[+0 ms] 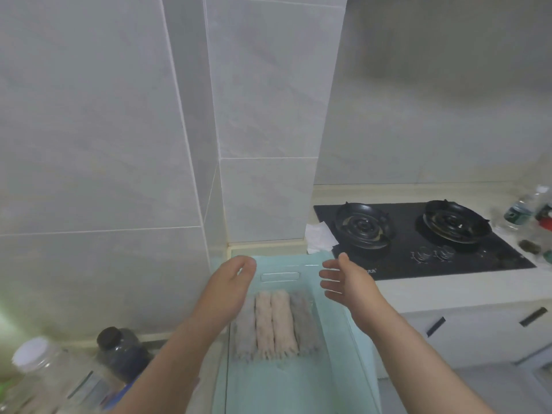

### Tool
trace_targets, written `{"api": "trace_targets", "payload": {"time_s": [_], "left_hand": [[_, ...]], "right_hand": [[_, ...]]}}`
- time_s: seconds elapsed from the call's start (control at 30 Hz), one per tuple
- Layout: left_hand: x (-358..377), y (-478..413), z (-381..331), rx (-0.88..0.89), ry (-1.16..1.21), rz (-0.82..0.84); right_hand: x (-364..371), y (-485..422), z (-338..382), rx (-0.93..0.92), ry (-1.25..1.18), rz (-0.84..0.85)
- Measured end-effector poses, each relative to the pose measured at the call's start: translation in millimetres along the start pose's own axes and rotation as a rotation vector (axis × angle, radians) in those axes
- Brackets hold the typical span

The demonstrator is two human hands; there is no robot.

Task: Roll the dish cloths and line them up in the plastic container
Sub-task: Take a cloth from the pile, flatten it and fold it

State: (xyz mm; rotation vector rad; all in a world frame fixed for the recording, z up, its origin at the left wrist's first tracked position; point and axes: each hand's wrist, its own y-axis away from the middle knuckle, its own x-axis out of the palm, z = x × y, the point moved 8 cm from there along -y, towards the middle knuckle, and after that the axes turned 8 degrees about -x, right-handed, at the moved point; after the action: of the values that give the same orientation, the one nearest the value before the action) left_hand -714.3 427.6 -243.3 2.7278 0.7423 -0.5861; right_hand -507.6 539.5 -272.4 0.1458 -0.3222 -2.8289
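A clear plastic container (280,276) stands on a pale teal mat on the counter, its handle slot facing away. Inside lie several rolled dish cloths (276,324) side by side, two cream ones in the middle and grey ones at either side. My left hand (228,286) hovers over the container's left wall, fingers loosely curled, holding nothing. My right hand (348,283) hovers by the container's right wall, fingers spread, palm turned inward, also holding nothing.
A black two-burner gas hob (418,237) lies to the right, with crumpled white paper (319,237) at its left edge and bottles (525,210) at the far right. A dark-lidded jar (121,351) and a white-capped clear bottle (35,363) stand at the lower left. A tiled wall column rises just behind.
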Motion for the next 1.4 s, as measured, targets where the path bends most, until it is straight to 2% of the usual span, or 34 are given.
{"api": "trace_targets", "payload": {"time_s": [0.17, 0.33, 0.53, 0.67, 0.8, 1.0, 1.4], "left_hand": [[-15, 21, -19, 0.036, 0.118, -0.067], [-16, 47, -29, 0.016, 0.102, -0.141], [-11, 96, -34, -0.063, 0.141, -0.393], [13, 141, -50, -0.083, 0.187, -0.553], [40, 200, -63, -0.091, 0.137, -0.68], [57, 313, -58, -0.164, 0.149, -0.852], [72, 586, -36, -0.453, 0.076, -1.222]], "right_hand": [[-4, 25, 35, -0.133, 0.007, 0.015], [0, 36, 49, -0.136, -0.185, 0.218], [-24, 35, 60, -0.232, -0.053, 0.379], [-46, 50, 73, -0.411, 0.122, 0.55], [-66, 79, 75, -0.546, 0.206, 0.753], [-59, 147, 70, -0.63, 0.203, 1.022], [-17, 381, 34, -0.815, 0.216, 1.562]]}}
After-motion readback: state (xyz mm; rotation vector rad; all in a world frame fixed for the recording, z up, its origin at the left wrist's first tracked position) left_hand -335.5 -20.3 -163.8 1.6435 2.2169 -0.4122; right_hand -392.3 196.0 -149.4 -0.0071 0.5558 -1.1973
